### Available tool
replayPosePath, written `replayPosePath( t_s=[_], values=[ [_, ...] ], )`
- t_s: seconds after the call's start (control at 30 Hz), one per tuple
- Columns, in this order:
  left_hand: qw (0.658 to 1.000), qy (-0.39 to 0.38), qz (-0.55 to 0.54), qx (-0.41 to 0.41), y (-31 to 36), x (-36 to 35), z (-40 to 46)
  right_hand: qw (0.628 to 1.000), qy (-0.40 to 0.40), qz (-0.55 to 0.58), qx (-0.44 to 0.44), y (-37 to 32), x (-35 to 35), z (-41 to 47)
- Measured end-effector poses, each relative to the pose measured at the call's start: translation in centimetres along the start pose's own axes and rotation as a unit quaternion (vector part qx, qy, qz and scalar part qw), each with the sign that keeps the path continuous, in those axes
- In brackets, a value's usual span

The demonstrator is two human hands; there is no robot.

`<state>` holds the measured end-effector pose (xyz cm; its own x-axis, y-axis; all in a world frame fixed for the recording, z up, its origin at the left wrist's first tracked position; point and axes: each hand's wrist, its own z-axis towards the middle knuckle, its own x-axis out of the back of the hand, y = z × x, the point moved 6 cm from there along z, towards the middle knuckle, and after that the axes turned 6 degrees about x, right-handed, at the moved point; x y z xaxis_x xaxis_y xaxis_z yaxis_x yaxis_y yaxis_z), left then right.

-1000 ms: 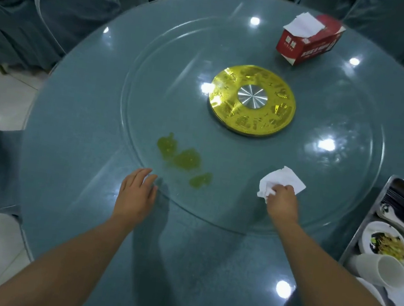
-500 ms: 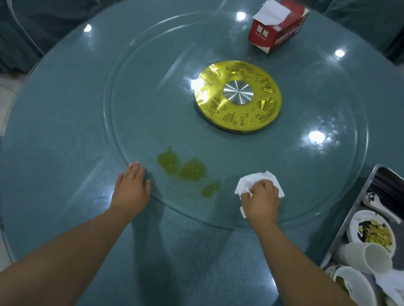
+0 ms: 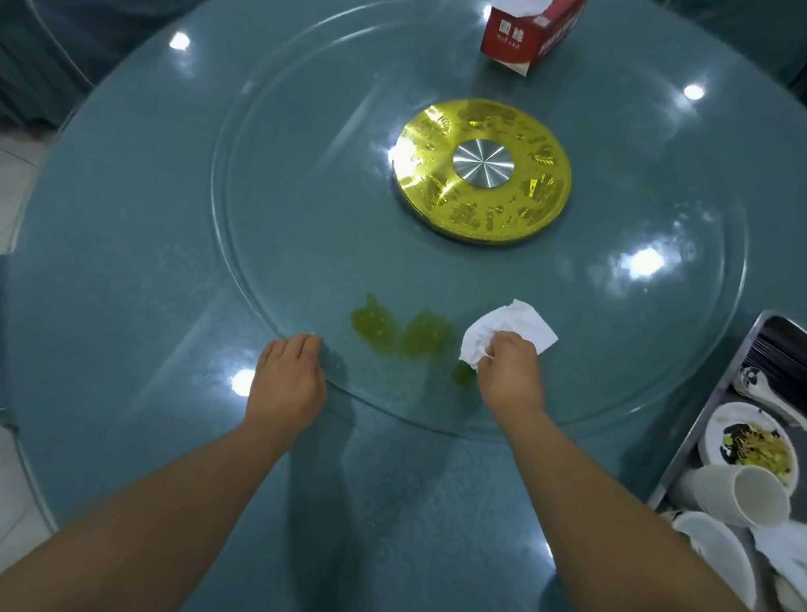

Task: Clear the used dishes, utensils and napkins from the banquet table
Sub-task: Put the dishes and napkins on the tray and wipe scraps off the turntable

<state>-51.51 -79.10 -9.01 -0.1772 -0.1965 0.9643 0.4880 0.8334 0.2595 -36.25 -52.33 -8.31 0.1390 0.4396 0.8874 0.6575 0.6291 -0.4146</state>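
right hand [image 3: 511, 373]: clutches crumpled white napkin [image 3: 507, 328] on the glass turntable [image 3: 305, 178] | green spill [image 3: 400, 331]: just left of that hand | left hand [image 3: 288, 380]: fingers bent over turntable rim, holding nothing | tray of used dishes [image 3: 699, 440]: well right of the right hand

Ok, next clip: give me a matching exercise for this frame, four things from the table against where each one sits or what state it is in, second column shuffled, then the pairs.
Things
1. white napkin
2. tissue box
3. green spill
4. paper cup

Places or states
A. lying on its side in the metal tray at the right
B. on the glass turntable, between the left hand and the right hand
C. bunched in the right hand
D. at the far side of the table, a tissue sticking out of the top

Pairs: 1-C, 2-D, 3-B, 4-A
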Motion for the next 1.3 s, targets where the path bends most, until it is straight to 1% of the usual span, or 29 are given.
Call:
replayPosePath(
  t_s=[0.1,0.2,0.27,0.33,0.4,0.47,0.53,0.57,0.63,0.67,0.73,0.8,0.93,1.0,1.03,1.13,1.2,1.23,1.3],
  values=[
    [1.000,-0.004,-0.003,-0.009,1.1,-0.7,-1.0,1.000,0.004,0.000,-0.003,0.5,-0.3,-0.8],
    [1.000,-0.028,0.008,-0.010,2.1,-1.3,-1.7,1.000,-0.006,0.002,0.000,1.3,-0.5,-1.3],
    [0.999,-0.031,0.017,-0.030,2.8,-1.3,-1.6,1.000,-0.011,0.002,-0.001,2.0,-0.5,-1.7],
    [0.998,-0.030,0.002,-0.053,3.4,-0.8,-1.0,1.000,-0.015,0.016,-0.002,2.8,-0.1,-2.1],
    [0.998,-0.041,-0.017,-0.052,3.1,-0.2,0.6,0.999,-0.048,0.023,-0.003,3.7,0.4,-2.0],
    [0.996,-0.084,0.003,-0.026,1.9,-0.5,2.8,0.995,-0.094,0.043,-0.006,4.6,1.0,-1.7],
    [0.985,-0.167,0.044,0.024,0.2,-1.5,4.3,0.992,-0.109,0.067,-0.022,5.8,1.8,-1.3],
    [0.976,-0.201,0.064,0.046,-0.5,-2.1,4.7,0.992,-0.107,0.061,-0.032,6.5,2.3,-1.1],
    [0.969,-0.227,0.082,0.058,-1.0,-2.8,4.8,0.993,-0.111,0.004,-0.048,7.8,2.8,-0.7],
    [0.968,-0.229,0.082,0.058,-0.8,-3.0,4.6,0.991,-0.121,-0.024,-0.052,8.3,2.8,-0.5],
    [0.970,-0.222,0.073,0.062,-0.4,-3.1,4.2,0.989,-0.133,-0.038,-0.055,9.0,2.8,-0.4],
    [0.971,-0.221,0.067,0.069,0.1,-3.1,3.9,0.991,-0.126,-0.045,-0.025,9.0,2.7,-0.3],
    [0.967,-0.231,0.071,0.077,1.0,-3.0,3.4,0.995,-0.086,-0.042,0.042,6.9,2.3,-0.6],
    [0.965,-0.239,0.072,0.079,1.3,-3.1,3.2,0.998,-0.035,-0.019,0.046,6.1,2.2,-1.3],
    [0.964,-0.241,0.073,0.080,1.4,-3.2,3.2,0.998,-0.032,-0.031,0.047,6.1,1.9,-1.7],
    [0.964,-0.244,0.074,0.083,1.5,-3.3,3.1,0.996,-0.065,0.014,0.057,6.1,1.7,-2.6],
    [0.963,-0.245,0.069,0.084,1.5,-3.3,3.1,0.993,-0.113,-0.013,0.041,6.9,1.4,-2.5],
    [0.963,-0.245,0.067,0.084,1.6,-3.3,3.0,0.992,-0.120,-0.026,0.028,7.3,1.6,-2.4],
    [0.963,-0.246,0.067,0.087,1.6,-3.2,2.9,0.994,-0.105,-0.019,0.026,7.3,1.9,-2.2]
  ],
)
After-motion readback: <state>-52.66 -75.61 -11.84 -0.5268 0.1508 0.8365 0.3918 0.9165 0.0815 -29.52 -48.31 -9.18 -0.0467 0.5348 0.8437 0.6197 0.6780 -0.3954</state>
